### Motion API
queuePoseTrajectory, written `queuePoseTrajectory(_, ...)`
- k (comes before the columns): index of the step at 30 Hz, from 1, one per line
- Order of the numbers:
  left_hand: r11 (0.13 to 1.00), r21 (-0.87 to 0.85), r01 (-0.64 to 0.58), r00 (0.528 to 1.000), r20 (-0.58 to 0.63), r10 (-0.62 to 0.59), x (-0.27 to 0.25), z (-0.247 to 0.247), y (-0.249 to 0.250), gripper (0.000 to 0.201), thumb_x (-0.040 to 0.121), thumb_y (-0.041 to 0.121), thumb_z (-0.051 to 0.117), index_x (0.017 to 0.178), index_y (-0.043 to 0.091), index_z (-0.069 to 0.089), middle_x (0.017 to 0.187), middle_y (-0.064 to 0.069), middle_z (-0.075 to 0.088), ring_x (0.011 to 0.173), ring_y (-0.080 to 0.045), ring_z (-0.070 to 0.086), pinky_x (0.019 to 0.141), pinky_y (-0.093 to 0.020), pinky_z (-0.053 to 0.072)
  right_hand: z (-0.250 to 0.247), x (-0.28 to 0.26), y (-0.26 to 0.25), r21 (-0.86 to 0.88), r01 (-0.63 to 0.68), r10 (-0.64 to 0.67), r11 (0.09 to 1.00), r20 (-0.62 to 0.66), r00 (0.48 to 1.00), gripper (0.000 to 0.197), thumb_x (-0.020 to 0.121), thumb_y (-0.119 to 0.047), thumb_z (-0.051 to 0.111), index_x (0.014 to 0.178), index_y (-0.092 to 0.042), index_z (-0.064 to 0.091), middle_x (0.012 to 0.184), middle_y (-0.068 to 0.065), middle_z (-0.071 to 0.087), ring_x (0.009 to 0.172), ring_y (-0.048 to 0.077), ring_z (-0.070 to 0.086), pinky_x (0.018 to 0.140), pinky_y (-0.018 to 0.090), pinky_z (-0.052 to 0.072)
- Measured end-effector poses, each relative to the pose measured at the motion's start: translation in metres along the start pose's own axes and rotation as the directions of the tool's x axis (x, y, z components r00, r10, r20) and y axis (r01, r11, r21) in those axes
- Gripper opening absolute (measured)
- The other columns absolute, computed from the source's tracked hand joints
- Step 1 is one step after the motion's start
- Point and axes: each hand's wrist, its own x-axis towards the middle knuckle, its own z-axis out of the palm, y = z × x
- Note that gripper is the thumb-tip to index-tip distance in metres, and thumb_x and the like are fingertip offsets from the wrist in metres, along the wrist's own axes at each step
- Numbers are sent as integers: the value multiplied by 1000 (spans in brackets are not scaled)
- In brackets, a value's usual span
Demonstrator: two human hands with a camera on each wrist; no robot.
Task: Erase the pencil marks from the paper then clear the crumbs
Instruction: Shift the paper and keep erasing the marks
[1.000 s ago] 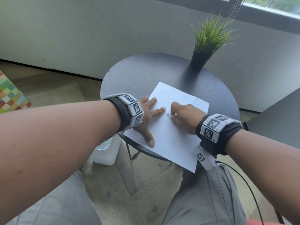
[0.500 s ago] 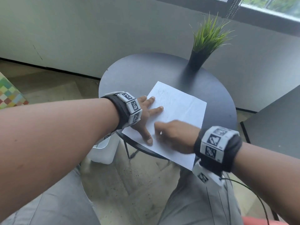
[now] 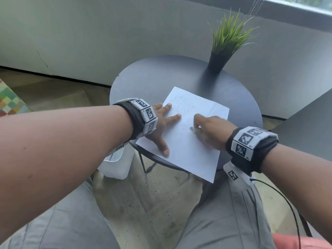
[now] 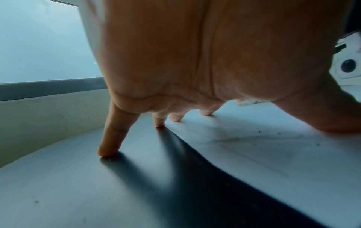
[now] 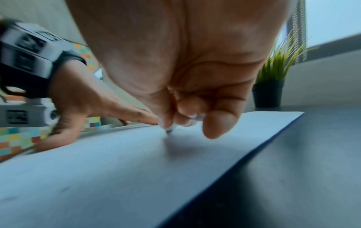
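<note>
Lying on the round table (image 3: 154, 78), near edge overhanging: paper (image 3: 186, 150), faint pencil marks (image 3: 179, 103) at its far corner. Pressing the paper's left edge with spread, straight fingers: left hand (image 3: 161, 126). Pinching a small eraser (image 3: 192, 129) against mid-paper, fingers curled: right hand (image 3: 210, 132). Standing beyond the paper: plant (image 3: 228, 40).

White paper (image 3: 188, 141) with faint pencil marks (image 3: 179, 103) lies flat, overhanging table edge.

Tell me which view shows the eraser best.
Right wrist view: the eraser shows close up, pinched by the right hand, its tip on the paper. Head view gives a small pale tip. Left wrist view barely shows it.
</note>
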Motion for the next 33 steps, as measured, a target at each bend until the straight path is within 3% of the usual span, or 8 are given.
queuePoseTrajectory(5,1000,2,-28,999,-27,28,-4,1,0,131,60,85,65,153,41,-15,162,-4,-23,150,-28,-13,116,-58,12,10,-10,-37,59,270,-276,961,120,954,23,99,-41,45,109,-22,51,91,1,63,85,23,55,76,35,46)
queuePoseTrajectory(8,998,-22,-59,996,-65,58,-8,11,-14,124,59,92,55,152,45,-13,163,3,-22,151,-22,-14,116,-62,14,1,-6,-21,171,147,-165,974,91,982,26,95,-50,50,103,-26,55,77,-11,55,74,15,52,65,28,39)
queuePoseTrajectory(11,997,-46,-69,994,-85,65,-13,22,-41,117,61,94,46,151,47,-12,163,9,-20,151,-16,-14,117,-61,11,-1,-8,4,232,79,-107,970,114,988,26,91,-55,55,93,-29,56,70,-9,55,60,4,48,57,21,40)
queuePoseTrajectory(17,994,-94,-65,992,-112,54,-13,28,-46,114,60,94,48,150,52,-8,162,10,-21,150,-19,-18,117,-62,1,-11,-7,17,189,-4,-31,982,179,983,25,91,-55,54,93,-31,52,77,-8,59,59,5,52,59,24,43)
queuePoseTrajectory(24,988,-51,-149,977,-163,139,-1,27,-26,118,59,96,44,153,45,-8,163,13,-16,151,-20,-13,114,-67,1,-7,22,-29,166,111,-121,980,50,991,25,96,-51,49,102,-26,49,77,-13,52,71,10,52,62,27,35)
queuePoseTrajectory(28,989,-34,-141,979,-153,134,0,26,-35,124,60,94,49,155,37,-6,163,17,-15,151,-15,-10,114,-66,5,-11,27,-19,186,77,-104,979,139,985,25,94,-51,52,99,-27,53,77,-11,54,66,4,51,57,24,35)
queuePoseTrajectory(31,991,-20,-130,980,-154,126,2,24,-34,128,57,95,50,156,36,-7,163,12,-17,151,-17,-11,115,-65,5,-22,31,-24,167,97,-130,981,203,971,22,95,-46,54,100,-24,55,74,-10,54,59,2,50,55,22,39)
queuePoseTrajectory(33,994,-22,-107,981,-162,102,5,25,-33,132,52,97,50,154,39,-9,164,5,-17,151,-22,-11,115,-67,3,-22,42,-29,142,84,-101,986,123,987,21,95,-45,53,98,-24,51,81,-7,59,63,7,54,60,26,44)
